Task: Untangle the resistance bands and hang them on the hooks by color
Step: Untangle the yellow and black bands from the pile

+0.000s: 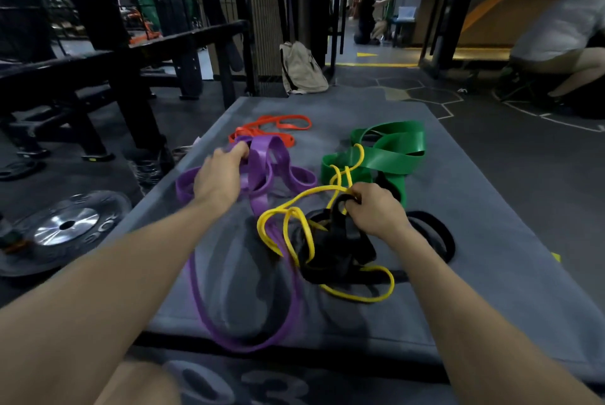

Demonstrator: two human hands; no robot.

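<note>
Several resistance bands lie tangled on a grey mat (474, 241). My left hand (219, 179) grips the purple band (262, 169), whose long loop runs down to the mat's near edge. My right hand (373, 211) pinches the black band (337, 247) where the thin yellow band (294, 228) winds around it. The yellow band also loops through the wide green band (389, 156) at the right. An orange band (278, 128) lies at the far side, partly under the purple one. No hooks are in view.
A weight plate (65, 228) lies on the floor at the left, beside black rack frames (124, 84). A beige backpack (301, 69) leans against a post beyond the mat. A crouching person (556, 41) is at the far right, another person (368, 15) farther back.
</note>
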